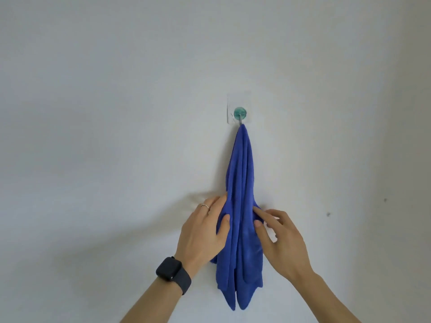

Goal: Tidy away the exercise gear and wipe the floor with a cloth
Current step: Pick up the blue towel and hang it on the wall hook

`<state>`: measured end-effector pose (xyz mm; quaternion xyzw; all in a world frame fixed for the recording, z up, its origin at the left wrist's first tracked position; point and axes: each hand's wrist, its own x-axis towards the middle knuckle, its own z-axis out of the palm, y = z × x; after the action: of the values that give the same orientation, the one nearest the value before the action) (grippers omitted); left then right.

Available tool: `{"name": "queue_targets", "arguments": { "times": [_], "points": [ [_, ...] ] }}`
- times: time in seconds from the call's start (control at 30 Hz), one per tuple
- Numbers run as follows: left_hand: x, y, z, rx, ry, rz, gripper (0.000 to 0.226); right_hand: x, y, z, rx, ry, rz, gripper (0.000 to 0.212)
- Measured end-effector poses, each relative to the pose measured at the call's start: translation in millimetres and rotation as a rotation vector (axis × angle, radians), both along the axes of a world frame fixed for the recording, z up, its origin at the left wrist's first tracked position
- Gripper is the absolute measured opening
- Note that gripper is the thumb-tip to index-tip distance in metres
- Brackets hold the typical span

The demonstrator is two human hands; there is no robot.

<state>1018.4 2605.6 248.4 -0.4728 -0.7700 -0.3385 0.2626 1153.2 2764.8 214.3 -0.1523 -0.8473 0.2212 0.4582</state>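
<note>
Two hands [203, 231] [283, 236], one cloth [240, 183], one hook [240, 114]

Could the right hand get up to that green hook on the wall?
Probably yes: the right hand pinches the blue cloth below the hook, with only bare wall between.

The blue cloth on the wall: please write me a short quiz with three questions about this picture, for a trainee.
1. True or false: the blue cloth lies on the floor.
2. Choose one: the black watch is on A) the left wrist, B) the right wrist, C) neither wrist.
3. Short answer: how many hands touch the cloth?
Key: 1 false, it hangs from the hook on the wall. 2 A. 3 two, the left hand and the right hand.
</note>
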Motion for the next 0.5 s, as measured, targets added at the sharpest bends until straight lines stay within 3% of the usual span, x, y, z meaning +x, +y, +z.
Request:
{"name": "queue_targets", "arguments": {
  "times": [0.23, 0.33, 0.5],
  "points": [
    [26, -69, -137, -0.245, -0.042, 0.114, 0.04, 59, -42, -105, -0.164, -0.132, 0.007, 0.036],
    [48, -106, -188, -0.387, -0.13, 0.215, 0.039, 74, -63, -144, -0.231, -0.297, 0.104, 0.024],
    [110, -171, -233, -0.521, -0.386, 0.434, 0.04, 82, -96, -193, -0.187, -0.598, 0.345, 0.024]
  ]
}}
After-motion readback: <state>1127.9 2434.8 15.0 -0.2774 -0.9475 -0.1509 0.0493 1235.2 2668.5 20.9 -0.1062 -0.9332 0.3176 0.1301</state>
